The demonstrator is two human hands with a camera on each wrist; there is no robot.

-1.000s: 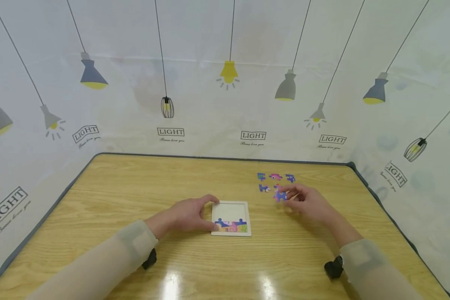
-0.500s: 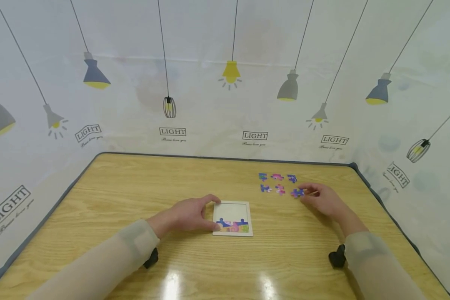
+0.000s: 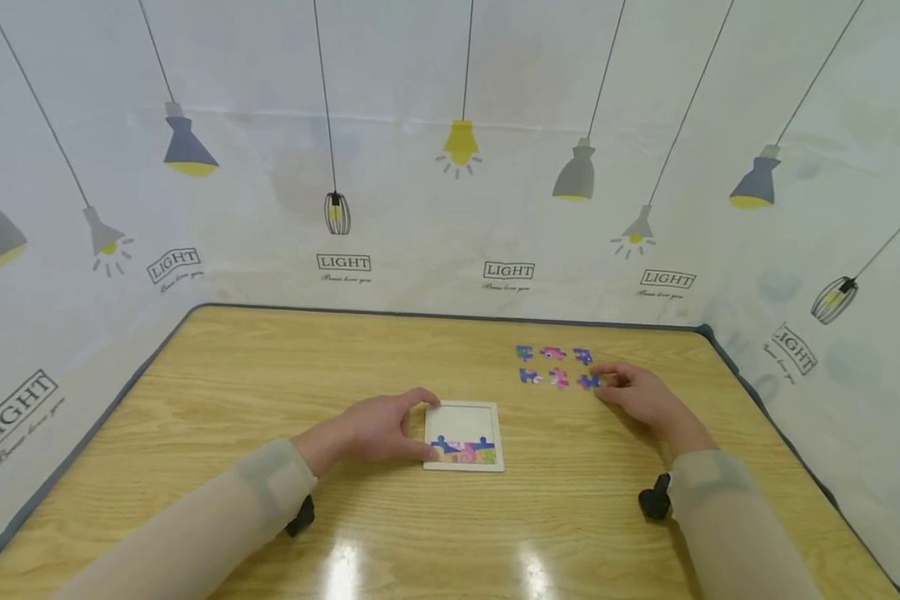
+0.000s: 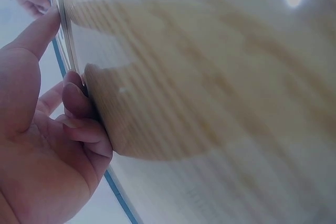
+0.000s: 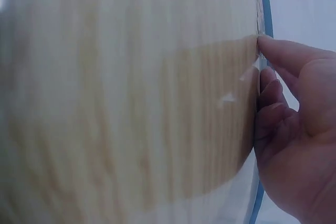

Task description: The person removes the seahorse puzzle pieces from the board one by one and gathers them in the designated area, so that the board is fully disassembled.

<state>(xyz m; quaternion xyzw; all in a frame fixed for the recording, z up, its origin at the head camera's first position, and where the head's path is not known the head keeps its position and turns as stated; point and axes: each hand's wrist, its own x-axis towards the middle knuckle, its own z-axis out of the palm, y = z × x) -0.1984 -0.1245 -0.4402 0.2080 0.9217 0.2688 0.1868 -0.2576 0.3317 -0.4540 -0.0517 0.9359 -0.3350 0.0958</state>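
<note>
One blue jigsaw piece (image 3: 587,382) is lying on the wooden table (image 3: 285,358) just left of the fingertips of the right hand (image 3: 641,396), at the right end of the nearer of two rows. Its long axis is seemingly running crosswise, though the piece is showing too small for certainty. The right thumb and forefinger are standing slightly apart at its right side; whether they are pinching it or merely touching it, the inspector cannot tell. The left hand (image 3: 378,427) is lying farther from this piece and is holding the square white frame (image 3: 499,437) by its left side, forefinger resting at the far corner, thumb near the close one. The frame is sitting to the left of the blue piece and closer to the person.

Inside the frame, a strip of joined pieces (image 3: 465,453) is running along the near edge, its blue tabs pointing away from the person; the pale floor (image 3: 461,419) is showing beyond it. Outside, a green-and-blue piece (image 3: 524,352), a pink piece with an eye-like mark (image 3: 552,353) and a dark blue piece (image 3: 582,356) are forming the far row; a blue-and-white piece (image 3: 528,377) and a pink-and-red piece (image 3: 558,378) are completing the nearer one
</note>
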